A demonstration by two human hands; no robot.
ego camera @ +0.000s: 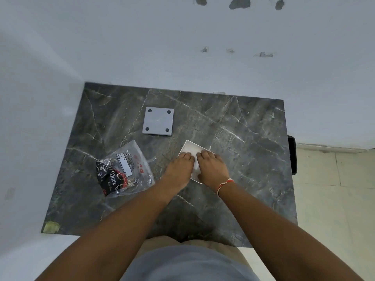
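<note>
Wall (142, 47): pale, matte, bluish-white; it meets the bench on the far and left sides. Chipped grey patches (239, 3) sit high up, with smaller scuffs (263, 54) lower down. Bench (253, 138): dark grey marble pattern with white veins and a faint sheen. Yellowish patch (50, 227) at its near left corner. Black object (292, 155) against its right edge, kind unclear. Floor (334, 189): cream tiles, right side. Light is soft and even.
</note>
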